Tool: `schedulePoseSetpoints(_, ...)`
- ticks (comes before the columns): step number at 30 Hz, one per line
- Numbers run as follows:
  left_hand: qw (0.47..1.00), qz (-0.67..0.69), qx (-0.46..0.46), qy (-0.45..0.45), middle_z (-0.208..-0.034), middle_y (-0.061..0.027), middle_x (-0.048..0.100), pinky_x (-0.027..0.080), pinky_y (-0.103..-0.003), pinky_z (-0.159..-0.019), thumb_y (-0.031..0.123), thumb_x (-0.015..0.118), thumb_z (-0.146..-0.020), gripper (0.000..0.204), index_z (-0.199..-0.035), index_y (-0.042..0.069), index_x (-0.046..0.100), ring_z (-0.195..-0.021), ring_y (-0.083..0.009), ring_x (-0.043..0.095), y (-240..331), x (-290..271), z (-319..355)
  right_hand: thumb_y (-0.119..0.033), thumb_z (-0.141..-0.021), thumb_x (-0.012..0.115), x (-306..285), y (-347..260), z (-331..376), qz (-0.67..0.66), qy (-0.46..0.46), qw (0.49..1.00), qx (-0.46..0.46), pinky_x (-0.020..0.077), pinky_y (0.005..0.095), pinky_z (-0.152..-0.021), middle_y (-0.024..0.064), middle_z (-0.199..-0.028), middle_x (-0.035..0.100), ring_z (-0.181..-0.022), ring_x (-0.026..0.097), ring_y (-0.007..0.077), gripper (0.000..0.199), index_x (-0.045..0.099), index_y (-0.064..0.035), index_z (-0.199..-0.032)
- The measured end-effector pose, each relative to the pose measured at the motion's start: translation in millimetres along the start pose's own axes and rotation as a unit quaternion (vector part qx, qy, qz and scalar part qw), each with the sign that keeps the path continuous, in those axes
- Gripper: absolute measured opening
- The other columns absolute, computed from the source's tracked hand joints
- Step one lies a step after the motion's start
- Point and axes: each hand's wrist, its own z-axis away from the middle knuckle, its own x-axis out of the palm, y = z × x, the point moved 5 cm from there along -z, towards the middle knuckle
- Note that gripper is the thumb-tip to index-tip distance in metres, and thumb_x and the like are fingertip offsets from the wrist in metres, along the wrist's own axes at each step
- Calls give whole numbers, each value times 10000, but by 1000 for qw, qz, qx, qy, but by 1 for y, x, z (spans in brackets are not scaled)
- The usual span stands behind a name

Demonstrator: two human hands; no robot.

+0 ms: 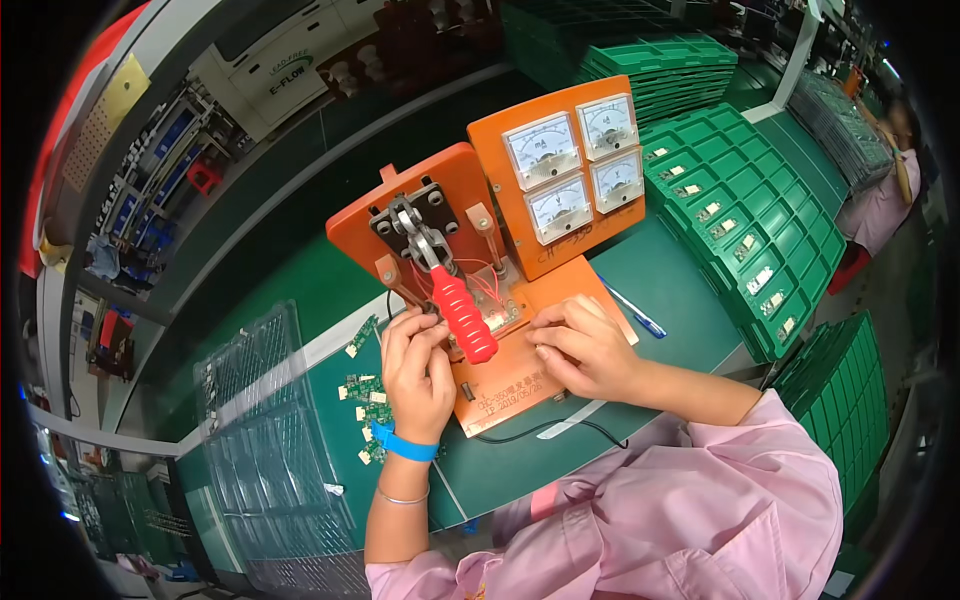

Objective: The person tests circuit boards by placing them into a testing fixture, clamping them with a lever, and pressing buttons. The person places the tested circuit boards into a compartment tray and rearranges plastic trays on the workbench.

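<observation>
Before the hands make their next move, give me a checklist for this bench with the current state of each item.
1. Red clamp handle free of a full grip: ok, neither hand is wrapped around it.
2. Fingers clear of the orange fixture base: not ok, the left hand and right hand are both at it, either side of the handle.
3. Work spot below the handle fully visible: not ok, handle and fingers hide part of it.
4. Meter faces unobstructed: ok, all four show.
5. Meter needle readings: cannot tell, too small.
6. Pen out from under the right hand: ok, it lies beyond it.
</observation>
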Motion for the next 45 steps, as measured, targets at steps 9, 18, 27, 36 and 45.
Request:
schedulePoseSetpoints(9, 997, -53, 36, 41, -1104, -108, 596, 462, -402, -926, -92, 558, -735, 230, -918, 5, 658, -1092, -317, 541, 11, -1, 12, -49, -789, 641, 0, 1, 0, -4, 0, 1000, -10, 428, 320, -790, 85, -1021, 602, -841, 535, 233, 198, 655, -27, -984)
schedulePoseSetpoints(18, 995, 12, -47, 87, -1086, -111, 628, 479, -371, -898, -45, 569, -775, 219, -951, 30, 676, -1005, -303, 586, -12, -21, 7, -80, -781, 675, -26, -49, -65, 11, 88, 986, -139, 469, 338, -877, 96, -1184, 600, -1057, 570, 228, 373, 620, -79, -1150)
schedulePoseSetpoints(27, 969, -170, -177, 10, -981, -103, 684, 491, -342, -835, 43, 599, -833, 170, -974, 35, 694, -921, -278, 619, -141, -58, 32, -115, -872, 640, -44, -61, -241, 55, 130, 971, -194, 485, 259, -585, 67, -943, 701, -642, 617, 164, 113, 701, -41, -931)
schedulePoseSetpoints(36, 968, -123, -208, 71, -917, -118, 704, 512, -338, -743, 98, 595, -877, 173, -987, 13, 698, -779, -278, 641, -152, -64, 36, -102, -753, 593, -9, -87, -94, 218, -150, 929, -260, 432, 303, -411, 89, -695, 631, -535, 562, 168, 60, 605, -49, -779)
schedulePoseSetpoints(45, 944, 89, -308, 75, -827, -76, 664, 478, -223, -534, 130, 578, -945, 230, -1094, -25, 660, -618, -110, 577, -101, -61, 38, -91, -774, 589, 33, -38, -44, 216, -160, 927, -261, 448, 347, -396, 134, -700, 627, -497, 568, 229, 72, 612, -24, -758)
